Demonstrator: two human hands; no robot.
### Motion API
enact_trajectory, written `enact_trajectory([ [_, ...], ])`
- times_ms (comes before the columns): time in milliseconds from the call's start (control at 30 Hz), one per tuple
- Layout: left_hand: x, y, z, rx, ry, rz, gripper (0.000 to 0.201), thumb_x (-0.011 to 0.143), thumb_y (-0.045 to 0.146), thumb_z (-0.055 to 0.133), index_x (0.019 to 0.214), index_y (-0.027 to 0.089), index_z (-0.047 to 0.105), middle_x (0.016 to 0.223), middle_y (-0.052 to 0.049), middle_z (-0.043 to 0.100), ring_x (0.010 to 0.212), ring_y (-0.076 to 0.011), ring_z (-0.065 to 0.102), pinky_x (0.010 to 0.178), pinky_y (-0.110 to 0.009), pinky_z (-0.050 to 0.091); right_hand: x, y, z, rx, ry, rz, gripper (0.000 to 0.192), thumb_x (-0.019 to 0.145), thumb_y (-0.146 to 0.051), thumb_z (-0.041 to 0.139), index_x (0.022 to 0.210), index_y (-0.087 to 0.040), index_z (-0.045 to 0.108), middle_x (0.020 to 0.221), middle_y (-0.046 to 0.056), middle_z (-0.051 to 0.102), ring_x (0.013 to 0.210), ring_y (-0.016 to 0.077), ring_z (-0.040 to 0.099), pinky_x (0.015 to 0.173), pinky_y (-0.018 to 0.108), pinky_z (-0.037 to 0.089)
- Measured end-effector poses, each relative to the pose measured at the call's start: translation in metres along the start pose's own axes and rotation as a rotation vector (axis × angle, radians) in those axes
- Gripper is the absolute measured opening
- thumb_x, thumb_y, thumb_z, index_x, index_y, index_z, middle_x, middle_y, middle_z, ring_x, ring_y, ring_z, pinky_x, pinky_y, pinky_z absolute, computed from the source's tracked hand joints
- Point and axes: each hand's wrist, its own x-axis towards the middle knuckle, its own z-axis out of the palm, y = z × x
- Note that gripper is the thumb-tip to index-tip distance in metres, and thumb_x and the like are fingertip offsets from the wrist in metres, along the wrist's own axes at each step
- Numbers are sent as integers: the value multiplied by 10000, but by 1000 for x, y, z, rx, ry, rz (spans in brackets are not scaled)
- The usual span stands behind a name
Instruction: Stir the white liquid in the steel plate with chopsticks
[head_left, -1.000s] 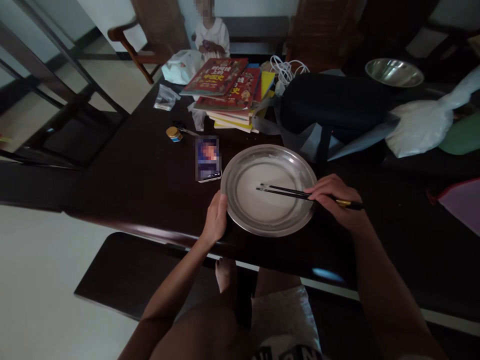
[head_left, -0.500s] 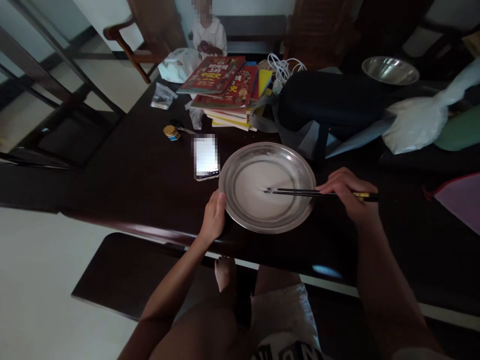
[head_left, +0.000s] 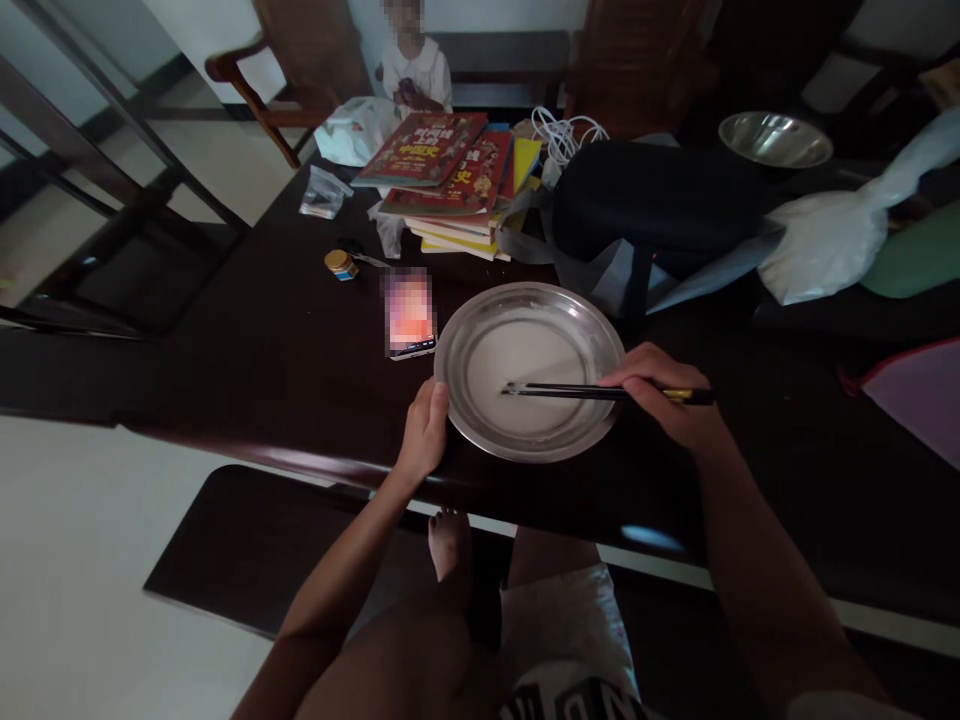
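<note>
A wide metal basin (head_left: 455, 418) stands on the dark table near its front edge. Whitish liquid (head_left: 517, 360) covers its bottom. My left hand (head_left: 424, 430) grips the basin's left rim, thumb on the outer side near the top and the other fingers mostly hidden. In my right hand (head_left: 667, 395) is a pair of black chopsticks (head_left: 555, 391) with gold bands near the upper ends. They slant leftward over the right rim, and their tips reach the liquid left of the basin's middle.
Left of the basin lies a phone (head_left: 411, 312) with a lit screen, near a small gold-lidded jar (head_left: 341, 265) and scissors (head_left: 367, 258). Behind are stacked books (head_left: 442, 160), a black case (head_left: 660, 205), a white plastic bag (head_left: 821, 240) and another metal bowl (head_left: 776, 138). A person (head_left: 416, 75) is beyond the table.
My right hand has moved left with the chopsticks, so their tips sit further left in the liquid. The phone's screen has turned from white to pinkish-orange. My left hand keeps its hold.
</note>
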Motion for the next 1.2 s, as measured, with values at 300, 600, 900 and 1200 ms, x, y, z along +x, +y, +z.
enact_trajectory([
  [300, 0, 1, 0, 7, 1, -5, 766, 981, 805, 327, 1045, 160, 736, 1015, -129, 761, 1078, -292, 691, 1006, -433, 522, -1, 1, 0, 11, 63, 51, 204, 1012, -358, 608, 974, -330, 807, 829, 19, 799, 805, 231, 730, 732, 413, 597],
  [600, 0, 2, 1, 0, 15, -7, 741, 983, 786, 346, 1013, 160, 743, 1016, -124, 765, 1029, -277, 693, 984, -412, 526, -2, 4, -2, 19, 94, 52, 203, 1009, -350, 612, 988, -328, 812, 805, 20, 802, 800, 234, 725, 724, 409, 594],
  [900, 0, 1, 1, -9, 14, -23, 737, 985, 776, 360, 1077, 157, 749, 1091, -138, 777, 1133, -301, 691, 1044, -439, 510, -2, 3, -3, 31, 89, 30, 201, 1010, -309, 616, 1024, -340, 814, 814, 11, 803, 799, 227, 730, 711, 395, 592],
  [1200, -1, 4, 0, 13, 3, -29, 773, 1000, 768, 323, 1117, 130, 745, 1175, -170, 767, 1157, -311, 696, 1047, -443, 510, -1, 3, -4, 23, 115, 46, 197, 1009, -298, 612, 1017, -330, 807, 812, 13, 805, 800, 227, 727, 719, 404, 590],
])
